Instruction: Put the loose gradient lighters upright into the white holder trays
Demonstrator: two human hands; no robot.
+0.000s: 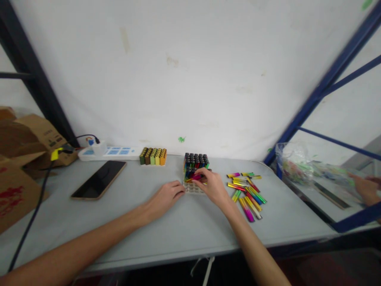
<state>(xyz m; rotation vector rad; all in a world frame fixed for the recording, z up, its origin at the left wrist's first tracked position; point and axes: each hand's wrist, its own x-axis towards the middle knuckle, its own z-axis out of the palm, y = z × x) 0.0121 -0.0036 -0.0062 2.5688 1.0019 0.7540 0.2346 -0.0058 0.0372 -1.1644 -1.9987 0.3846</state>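
A white tray with round holes [195, 188] lies near the middle of the table, its back rows filled with upright black-topped tubes [196, 159]. At the tray's left front edge are the curled fingertips of my left hand [170, 191], closed against it. Over the tray's front part, my right hand [212, 184] pinches a shiny pink-and-gold tube [195, 177], held tilted. My fingers partly hide that tube and the holes under it. Loose metallic tubes in gold, pink, green, red and blue [246, 190] lie scattered to the right of my right hand.
Behind on the left stands a block of green-to-orange tubes [153, 156]. A phone [99, 180], a power strip [119, 153] and cardboard boxes [41, 137] are further left. A blue metal frame [312, 101] bounds the right side; beyond it are a plastic bag [296, 165] and another person's hand [366, 188].
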